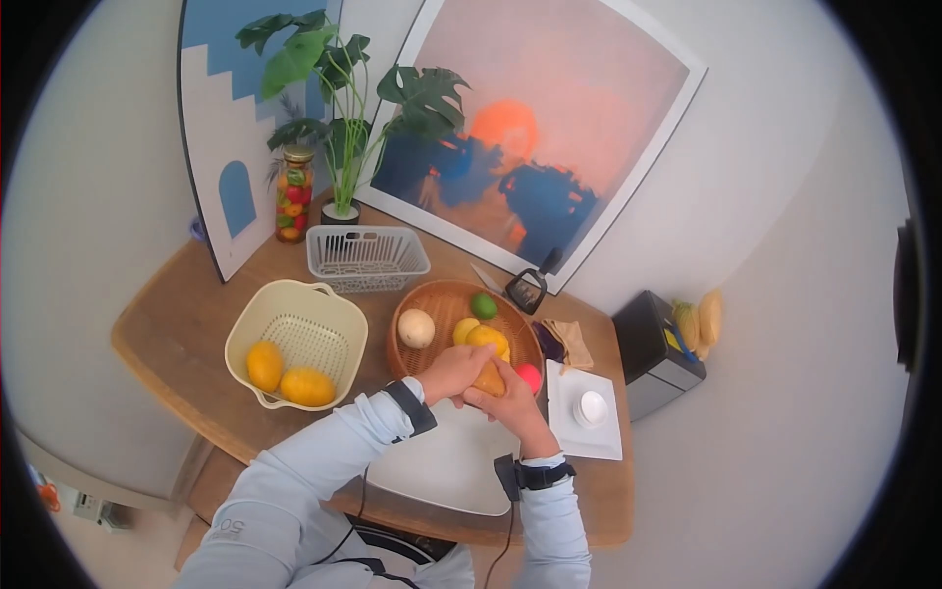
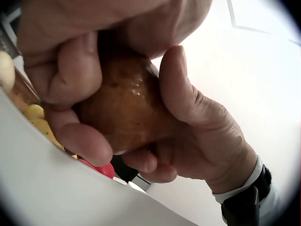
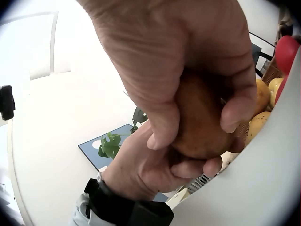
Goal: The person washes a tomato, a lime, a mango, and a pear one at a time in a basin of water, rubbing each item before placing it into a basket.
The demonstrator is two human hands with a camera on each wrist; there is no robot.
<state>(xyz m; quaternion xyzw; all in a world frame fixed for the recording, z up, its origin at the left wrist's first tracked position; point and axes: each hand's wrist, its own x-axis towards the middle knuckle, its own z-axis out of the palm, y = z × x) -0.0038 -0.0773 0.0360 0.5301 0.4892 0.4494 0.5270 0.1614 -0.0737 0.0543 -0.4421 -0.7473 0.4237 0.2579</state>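
Both hands hold one brownish-orange, smooth, rounded fruit (image 1: 491,379) between them, over the white tray (image 1: 446,461) at the table's front. In the left wrist view the fruit (image 2: 127,106) looks glossy. The left hand (image 1: 455,373) curls its fingers about one side. Opposite it, the right hand (image 1: 516,407) grips with thumb and fingers; the right wrist view shows its thumb along the fruit (image 3: 200,122). Just beyond the hands stands a brown woven basket (image 1: 446,306) with yellow fruits (image 1: 485,338), a pale round one (image 1: 416,329), a green one (image 1: 483,305) and a red one (image 1: 530,377).
A cream colander (image 1: 319,339) with two yellow-orange oblong fruits (image 1: 308,387) stands at the left. Behind are a grey plastic basket (image 1: 368,260), a jar (image 1: 293,201) and a plant (image 1: 343,147). To the right lie a white plate (image 1: 564,432) with a bowl (image 1: 591,408) and cloths (image 1: 569,344).
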